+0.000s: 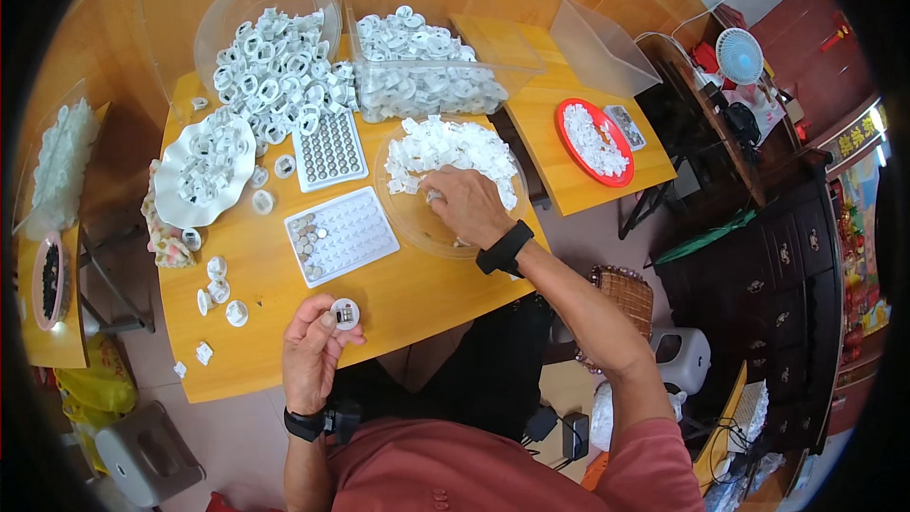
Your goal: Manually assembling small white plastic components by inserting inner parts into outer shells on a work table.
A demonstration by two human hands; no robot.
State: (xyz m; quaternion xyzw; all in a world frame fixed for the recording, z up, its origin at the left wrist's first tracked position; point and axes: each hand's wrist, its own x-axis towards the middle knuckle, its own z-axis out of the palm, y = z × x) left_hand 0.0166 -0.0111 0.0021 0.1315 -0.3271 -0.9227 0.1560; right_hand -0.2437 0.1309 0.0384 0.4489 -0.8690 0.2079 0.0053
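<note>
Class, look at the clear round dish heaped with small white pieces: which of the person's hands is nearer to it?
Right. The right hand reaches into the clear round dish, fingers on the white pieces. The left hand is off the table's near edge, holding a small round white part.

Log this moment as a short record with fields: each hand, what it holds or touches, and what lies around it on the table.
left hand: holds a small round white part above the table's near edge
right hand: reaches into the clear dish, fingers on the pile of small white pieces
between the hands: white cell tray, mostly unfilled, a few buttons at its left end
behind it: second tray, full
surface: wooden table
far side: heaps of white ring parts
</note>
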